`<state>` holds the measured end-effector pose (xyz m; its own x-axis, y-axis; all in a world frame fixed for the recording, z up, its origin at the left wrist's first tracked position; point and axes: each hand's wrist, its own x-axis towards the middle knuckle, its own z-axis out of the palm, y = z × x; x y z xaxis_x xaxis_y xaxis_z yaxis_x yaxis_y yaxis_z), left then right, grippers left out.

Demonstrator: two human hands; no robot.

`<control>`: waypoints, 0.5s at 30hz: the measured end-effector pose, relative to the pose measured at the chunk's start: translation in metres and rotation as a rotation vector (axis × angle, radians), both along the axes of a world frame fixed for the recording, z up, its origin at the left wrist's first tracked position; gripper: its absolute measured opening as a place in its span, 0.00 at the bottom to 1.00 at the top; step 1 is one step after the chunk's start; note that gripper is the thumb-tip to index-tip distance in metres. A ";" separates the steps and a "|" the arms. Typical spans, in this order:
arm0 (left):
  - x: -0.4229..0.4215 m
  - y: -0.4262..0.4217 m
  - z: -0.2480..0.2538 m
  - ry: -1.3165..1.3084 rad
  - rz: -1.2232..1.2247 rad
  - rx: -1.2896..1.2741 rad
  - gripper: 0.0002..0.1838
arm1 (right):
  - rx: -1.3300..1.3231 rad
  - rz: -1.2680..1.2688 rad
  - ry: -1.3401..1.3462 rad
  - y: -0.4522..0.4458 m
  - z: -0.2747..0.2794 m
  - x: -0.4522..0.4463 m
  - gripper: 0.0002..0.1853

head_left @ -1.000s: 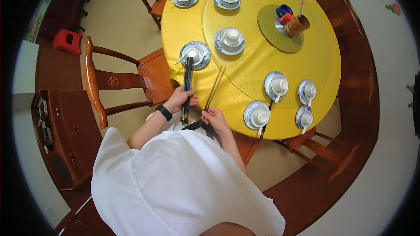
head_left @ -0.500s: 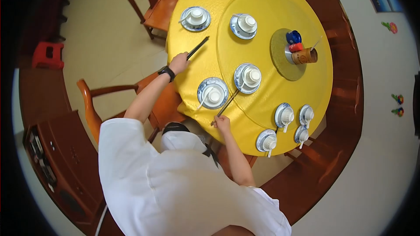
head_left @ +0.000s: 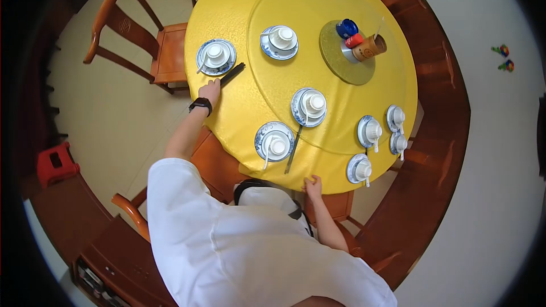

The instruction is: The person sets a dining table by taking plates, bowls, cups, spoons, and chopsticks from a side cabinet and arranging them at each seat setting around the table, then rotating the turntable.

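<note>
My left hand [head_left: 210, 91], with a dark watch on the wrist, grips a bundle of black chopsticks [head_left: 234, 73] over the left edge of the yellow-covered table [head_left: 242, 105]. Close beside it is a blue-and-white plate [head_left: 230, 50] with a bowl, cup and spoon stacked on it. A pair of dark chopsticks [head_left: 294, 149] lies on the cloth between the near plate [head_left: 260, 135] and the middle plate [head_left: 295, 112], which bear similar stacks. At the table's near edge, my right hand [head_left: 313, 186] is empty, its fingers loosely bent and apart, clear of the chopsticks.
A round glass turntable [head_left: 335, 68] carries a blue container [head_left: 347, 28], a red item [head_left: 354, 40] and a brown cylindrical holder [head_left: 369, 48]. Several more place settings stand together at the right. Wooden chairs [head_left: 172, 51] surround the table; a red stool [head_left: 58, 163] is at left.
My right hand has let go of the chopsticks and drawn back toward the table edge. My left hand has moved with its bundle toward the left plate. The camera view has shifted.
</note>
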<state>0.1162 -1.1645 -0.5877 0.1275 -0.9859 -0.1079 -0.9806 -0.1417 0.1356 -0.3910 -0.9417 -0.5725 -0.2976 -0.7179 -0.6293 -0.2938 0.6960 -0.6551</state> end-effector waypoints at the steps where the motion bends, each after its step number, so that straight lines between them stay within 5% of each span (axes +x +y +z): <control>1: -0.003 -0.004 0.000 -0.026 -0.011 -0.024 0.08 | 0.006 -0.027 -0.011 0.007 0.000 -0.004 0.26; 5: -0.021 -0.030 -0.002 -0.044 -0.027 -0.205 0.05 | 0.089 -0.078 -0.021 0.025 0.008 0.003 0.26; 15: -0.009 -0.008 0.021 -0.085 -0.046 -0.166 0.07 | 0.115 -0.120 -0.054 0.049 0.013 -0.014 0.23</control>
<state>0.1076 -1.1729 -0.5670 0.0838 -0.9943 0.0663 -0.9944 -0.0792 0.0694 -0.4047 -0.8932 -0.5597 -0.3400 -0.6015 -0.7229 -0.1709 0.7954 -0.5815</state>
